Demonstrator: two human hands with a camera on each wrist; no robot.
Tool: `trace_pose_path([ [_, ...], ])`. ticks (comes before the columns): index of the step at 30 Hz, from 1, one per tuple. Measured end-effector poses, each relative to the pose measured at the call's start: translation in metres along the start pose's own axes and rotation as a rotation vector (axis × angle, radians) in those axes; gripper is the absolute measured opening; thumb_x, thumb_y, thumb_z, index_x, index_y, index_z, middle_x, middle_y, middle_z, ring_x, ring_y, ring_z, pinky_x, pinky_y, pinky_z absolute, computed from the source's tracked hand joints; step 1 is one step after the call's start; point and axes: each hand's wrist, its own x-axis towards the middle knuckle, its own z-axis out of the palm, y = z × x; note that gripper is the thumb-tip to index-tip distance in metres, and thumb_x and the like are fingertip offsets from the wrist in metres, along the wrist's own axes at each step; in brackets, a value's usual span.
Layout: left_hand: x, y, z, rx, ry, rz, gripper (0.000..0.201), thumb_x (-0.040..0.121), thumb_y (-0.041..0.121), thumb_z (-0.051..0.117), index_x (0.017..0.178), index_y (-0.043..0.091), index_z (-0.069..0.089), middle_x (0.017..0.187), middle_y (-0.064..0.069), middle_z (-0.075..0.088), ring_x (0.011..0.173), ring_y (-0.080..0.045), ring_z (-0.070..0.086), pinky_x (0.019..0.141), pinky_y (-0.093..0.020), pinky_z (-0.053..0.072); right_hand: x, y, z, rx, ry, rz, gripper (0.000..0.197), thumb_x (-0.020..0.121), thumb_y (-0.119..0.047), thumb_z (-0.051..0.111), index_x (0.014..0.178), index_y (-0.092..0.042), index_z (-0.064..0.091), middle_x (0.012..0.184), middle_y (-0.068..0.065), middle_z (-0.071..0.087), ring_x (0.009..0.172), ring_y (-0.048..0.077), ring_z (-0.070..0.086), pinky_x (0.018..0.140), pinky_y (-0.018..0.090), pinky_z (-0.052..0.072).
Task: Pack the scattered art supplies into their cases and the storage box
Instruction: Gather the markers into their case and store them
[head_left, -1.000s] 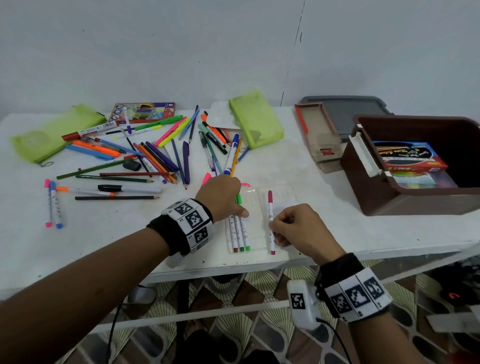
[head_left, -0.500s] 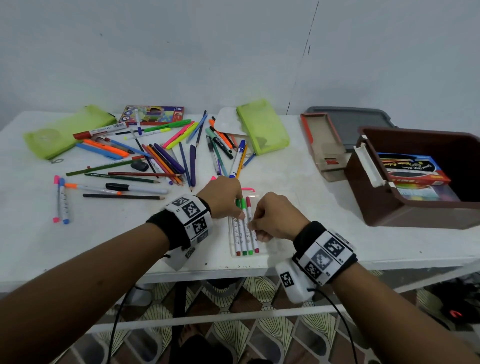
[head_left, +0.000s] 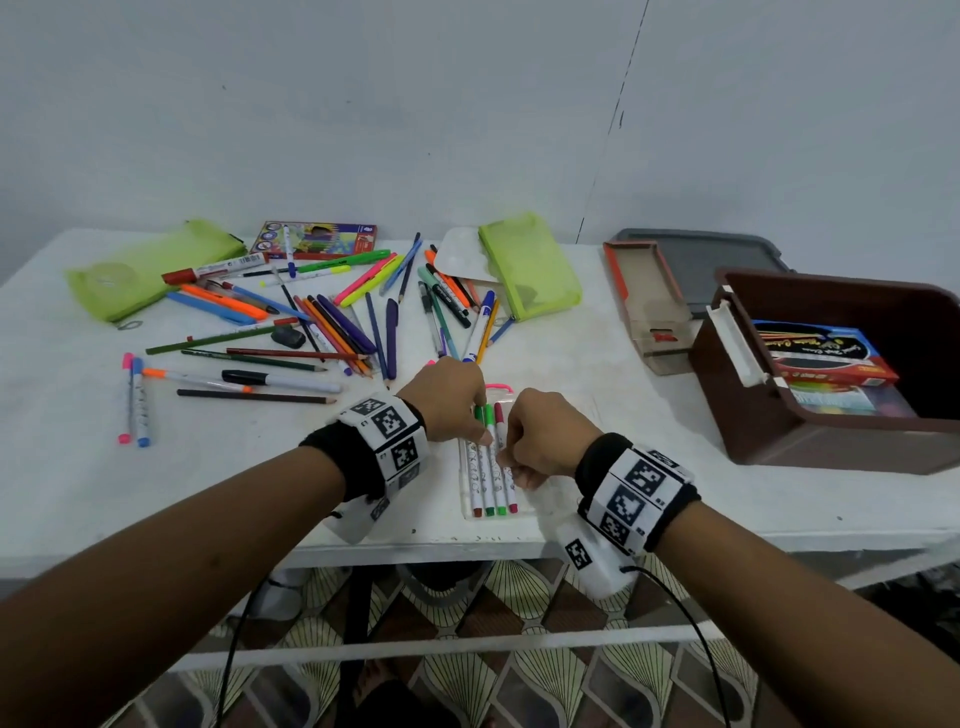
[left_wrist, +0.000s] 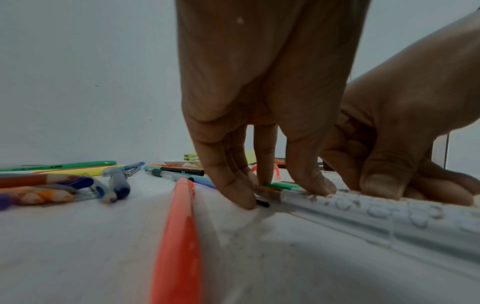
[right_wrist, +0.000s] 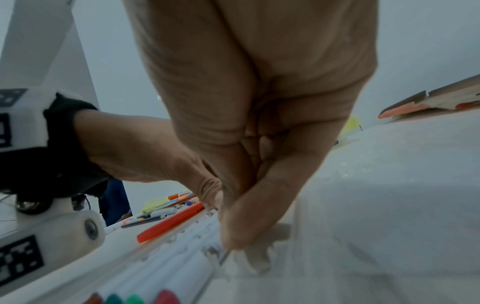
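A clear plastic marker case (head_left: 525, 512) lies near the table's front edge with several white markers (head_left: 491, 488) side by side in it. My left hand (head_left: 480, 426) presses straight fingers (left_wrist: 306, 185) down on the markers' capped far ends, thumb on the table. My right hand (head_left: 511, 447) is curled, pinching the red-capped marker (head_left: 500, 415) at the right end of the row (right_wrist: 166, 267). In the left wrist view the right hand (left_wrist: 389, 174) sits on the white barrels (left_wrist: 376, 211). The brown storage box (head_left: 769, 431) stands open at the right.
Loose pens and pencils (head_left: 337, 322) lie scattered across the table's middle and left. Two green pouches (head_left: 530, 270) (head_left: 140, 270), a coloured-pencil box (head_left: 317, 239), an open cardboard box (head_left: 649, 301) and a grey lid (head_left: 711, 260) sit at the back. An orange pen (left_wrist: 179, 236) lies beside my left hand.
My right hand carried the red-capped marker left into the case beside the green ones and stays on it. The left hand kept pressing on the markers.
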Motion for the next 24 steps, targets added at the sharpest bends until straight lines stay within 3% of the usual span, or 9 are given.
trace_pose_path([
  [6,-0.016,-0.018,-0.017,-0.258,-0.019,0.034,0.043,0.083,0.032,0.074,0.119,0.011,0.067,0.110,-0.003,0.068,0.089,-0.010,0.059,0.077,-0.020,0.045,-0.008,-0.008,-0.010,-0.200,0.045,-0.061,0.027,0.086,-0.013,0.068,0.061,-0.009,0.059,0.045,-0.001,0.061,0.042,0.012,0.061,0.062,0.031,0.061],
  [9,-0.023,-0.042,-0.030,-0.364,-0.037,0.039,0.036,0.086,0.027,0.071,0.118,0.011,0.068,0.113,0.000,0.069,0.089,-0.007,0.064,0.079,-0.020,0.051,-0.004,-0.026,-0.019,-0.244,0.113,-0.092,0.027,0.088,-0.022,0.066,0.068,-0.005,0.066,0.059,0.007,0.069,0.048,0.017,0.064,0.064,0.031,0.060],
  [12,-0.027,-0.082,-0.047,-0.431,0.011,-0.016,0.025,0.088,0.019,0.068,0.111,0.009,0.070,0.100,-0.002,0.073,0.078,-0.008,0.068,0.067,-0.023,0.058,0.008,-0.048,-0.022,-0.207,0.149,-0.136,0.027,0.088,-0.022,0.065,0.069,-0.003,0.068,0.062,0.010,0.069,0.049,0.017,0.063,0.062,0.030,0.058],
  [16,-0.038,-0.147,-0.077,-0.394,0.132,-0.128,0.013,0.084,0.012,0.069,0.095,0.014,0.075,0.079,-0.001,0.072,0.071,-0.011,0.066,0.072,-0.031,0.057,0.034,-0.085,-0.013,-0.200,0.163,-0.220,0.025,0.089,-0.021,0.065,0.076,0.000,0.069,0.067,0.011,0.071,0.055,0.019,0.066,0.056,0.028,0.055],
  [18,-0.045,-0.176,-0.092,-0.353,0.164,-0.158,0.012,0.082,0.010,0.069,0.090,0.017,0.075,0.071,0.005,0.067,0.068,-0.008,0.062,0.071,-0.028,0.054,0.051,-0.106,-0.006,-0.197,0.137,-0.251,0.022,0.090,-0.019,0.065,0.077,-0.003,0.070,0.065,0.008,0.069,0.054,0.017,0.067,0.051,0.024,0.054],
  [22,-0.054,-0.229,-0.107,-0.186,0.138,-0.179,0.014,0.080,0.008,0.070,0.090,0.015,0.076,0.061,0.016,0.048,0.057,-0.003,0.047,0.058,-0.021,0.037,0.085,-0.153,0.015,-0.184,0.091,-0.324,0.016,0.090,-0.014,0.063,0.077,-0.007,0.071,0.070,0.007,0.070,0.053,0.018,0.064,0.049,0.021,0.051],
  [24,-0.055,-0.253,-0.108,-0.136,0.069,-0.183,0.013,0.079,0.009,0.073,0.091,0.014,0.076,0.066,0.018,0.048,0.063,-0.007,0.049,0.059,-0.024,0.036,0.098,-0.176,0.030,-0.206,0.055,-0.369,0.013,0.089,-0.010,0.062,0.083,-0.004,0.072,0.073,0.003,0.068,0.052,0.010,0.058,0.048,0.011,0.045],
])
